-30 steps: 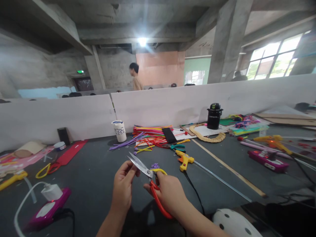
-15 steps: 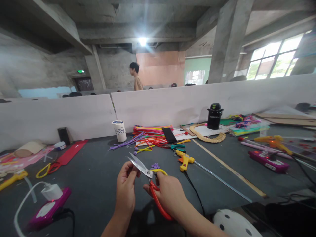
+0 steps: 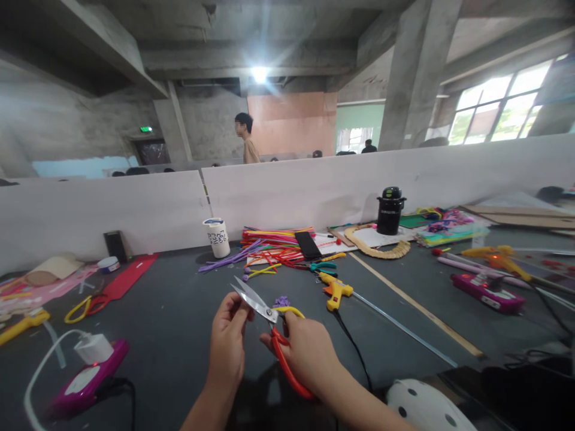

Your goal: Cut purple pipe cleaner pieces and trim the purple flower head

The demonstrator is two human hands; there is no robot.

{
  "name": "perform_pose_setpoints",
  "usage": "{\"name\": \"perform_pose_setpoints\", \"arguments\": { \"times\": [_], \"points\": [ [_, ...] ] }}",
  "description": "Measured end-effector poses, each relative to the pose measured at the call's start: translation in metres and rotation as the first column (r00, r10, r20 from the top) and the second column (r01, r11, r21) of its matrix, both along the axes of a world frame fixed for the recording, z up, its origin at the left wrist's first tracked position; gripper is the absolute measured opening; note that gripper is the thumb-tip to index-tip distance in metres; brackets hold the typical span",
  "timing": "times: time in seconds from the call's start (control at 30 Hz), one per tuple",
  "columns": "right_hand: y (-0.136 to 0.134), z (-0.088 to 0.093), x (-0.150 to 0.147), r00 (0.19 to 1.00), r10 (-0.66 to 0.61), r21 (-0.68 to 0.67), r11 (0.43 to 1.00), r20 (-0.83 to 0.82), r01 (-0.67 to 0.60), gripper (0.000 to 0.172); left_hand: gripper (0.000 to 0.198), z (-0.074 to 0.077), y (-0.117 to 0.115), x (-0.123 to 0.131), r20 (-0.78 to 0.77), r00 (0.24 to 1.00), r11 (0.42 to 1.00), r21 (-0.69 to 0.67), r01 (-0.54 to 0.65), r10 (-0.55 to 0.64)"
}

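Note:
My right hand (image 3: 305,347) grips a pair of scissors (image 3: 258,305) by the handles, one loop red and the other yellow. The blades stand slightly apart and point up and left, toward my left hand. My left hand (image 3: 230,329) is closed in a pinch right beside the blades; what lies between its fingertips is hidden or too small to name. Just beyond the scissors, a small heap of purple pieces (image 3: 281,301) rests on the dark table (image 3: 179,335).
A yellow glue gun (image 3: 336,290) lies right of my hands. Behind are pipe cleaners (image 3: 274,239), a black phone (image 3: 308,245), a white cup (image 3: 217,237) and a black bottle (image 3: 389,212). Purple power strips (image 3: 90,380) lie at both sides. A partition (image 3: 291,191) bounds the back.
Both hands and the scissors hold nearly the same pose. A dark figure has come into view beyond the partition, right of centre.

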State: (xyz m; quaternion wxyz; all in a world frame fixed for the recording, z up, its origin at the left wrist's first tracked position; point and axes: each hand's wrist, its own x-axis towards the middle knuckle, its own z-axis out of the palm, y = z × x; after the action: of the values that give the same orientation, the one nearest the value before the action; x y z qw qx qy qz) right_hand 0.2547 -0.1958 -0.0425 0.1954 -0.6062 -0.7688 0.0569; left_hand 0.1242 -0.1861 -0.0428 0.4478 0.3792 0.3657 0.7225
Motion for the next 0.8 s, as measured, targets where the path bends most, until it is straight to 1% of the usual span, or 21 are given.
{"name": "perform_pose_setpoints", "arguments": {
  "times": [0.1,0.37,0.6,0.8],
  "points": [
    [0.0006,0.0002,0.0005,1.0,0.0,-0.002,1.0,0.002,0.0,0.046,0.007,0.0012,0.0003,-0.0017,-0.042,0.999,1.0,0.013,0.0,0.0],
    [-0.0005,-0.0016,0.001,1.0,0.017,0.01,1.0,-0.009,-0.017,0.046,0.011,0.0007,0.0004,-0.0019,0.009,0.999,0.999,-0.001,0.04,-0.04],
    [0.0001,-0.0003,0.0007,1.0,0.014,-0.008,1.0,-0.009,-0.014,0.048,0.011,0.0022,-0.0006,-0.0024,0.016,0.999,0.999,0.0,0.035,-0.035],
    [-0.0005,-0.0002,0.0009,1.0,0.018,-0.024,1.0,-0.016,-0.018,0.047,0.009,0.0001,0.0008,-0.0035,0.003,0.999,0.999,0.008,0.052,-0.052]
  ]
}}
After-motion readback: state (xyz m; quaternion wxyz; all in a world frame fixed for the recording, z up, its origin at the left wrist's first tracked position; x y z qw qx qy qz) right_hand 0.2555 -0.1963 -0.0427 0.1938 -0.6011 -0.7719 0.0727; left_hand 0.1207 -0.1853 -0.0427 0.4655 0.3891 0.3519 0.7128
